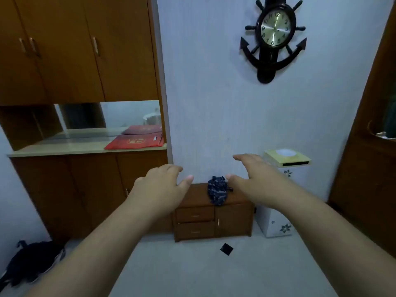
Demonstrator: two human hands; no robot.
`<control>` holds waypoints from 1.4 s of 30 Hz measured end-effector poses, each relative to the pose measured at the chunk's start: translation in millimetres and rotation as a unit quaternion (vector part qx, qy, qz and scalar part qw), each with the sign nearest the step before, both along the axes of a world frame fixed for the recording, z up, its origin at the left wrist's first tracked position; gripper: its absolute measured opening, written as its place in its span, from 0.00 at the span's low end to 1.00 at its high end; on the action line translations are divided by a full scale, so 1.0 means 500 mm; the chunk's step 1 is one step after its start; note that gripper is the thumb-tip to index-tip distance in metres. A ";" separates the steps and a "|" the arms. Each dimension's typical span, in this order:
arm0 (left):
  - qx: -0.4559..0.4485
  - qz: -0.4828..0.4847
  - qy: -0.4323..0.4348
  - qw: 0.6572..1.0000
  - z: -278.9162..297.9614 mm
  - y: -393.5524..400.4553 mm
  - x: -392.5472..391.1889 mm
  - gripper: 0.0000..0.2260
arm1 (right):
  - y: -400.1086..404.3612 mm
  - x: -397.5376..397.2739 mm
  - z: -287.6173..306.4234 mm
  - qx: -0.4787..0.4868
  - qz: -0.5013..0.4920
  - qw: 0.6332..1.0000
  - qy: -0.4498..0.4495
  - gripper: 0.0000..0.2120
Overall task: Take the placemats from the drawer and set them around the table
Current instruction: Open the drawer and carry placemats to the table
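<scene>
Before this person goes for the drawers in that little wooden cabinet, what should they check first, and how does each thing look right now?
1. Both hands free: ok. The left hand and right hand are open and empty.
2. Drawers found: ok. The small cabinet has an upper drawer and a lower drawer, both shut.
3. Which drawer holds placemats: cannot tell.
4. Floor path clear: not ok. A small black square lies in front of the cabinet.
5. Cabinet top clear: not ok. A dark patterned cloth hangs over its front edge, though not over the drawers.
6. Table in sight: not ok, none in view.
</scene>
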State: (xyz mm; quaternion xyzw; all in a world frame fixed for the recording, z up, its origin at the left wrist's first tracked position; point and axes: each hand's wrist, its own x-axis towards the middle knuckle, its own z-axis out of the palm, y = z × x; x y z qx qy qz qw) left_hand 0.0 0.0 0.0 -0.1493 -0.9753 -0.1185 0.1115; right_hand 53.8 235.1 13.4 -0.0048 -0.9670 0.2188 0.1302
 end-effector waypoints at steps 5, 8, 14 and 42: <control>-0.031 -0.004 -0.035 0.999 -0.036 0.037 -0.090 0.30 | 0.042 -0.079 -0.040 -0.012 -0.004 0.999 -0.031 0.32; -0.042 0.000 -0.048 0.998 -0.059 0.077 -0.154 0.30 | 0.088 -0.147 -0.073 -0.026 -0.002 0.999 -0.027 0.32; -0.042 0.003 -0.079 0.996 -0.106 0.202 -0.298 0.29 | 0.210 -0.330 -0.157 -0.048 -0.007 0.998 -0.049 0.32; -0.060 0.021 -0.239 0.969 -0.497 0.220 -1.222 0.28 | 0.245 -1.247 -0.526 -0.038 0.006 0.976 -0.216 0.34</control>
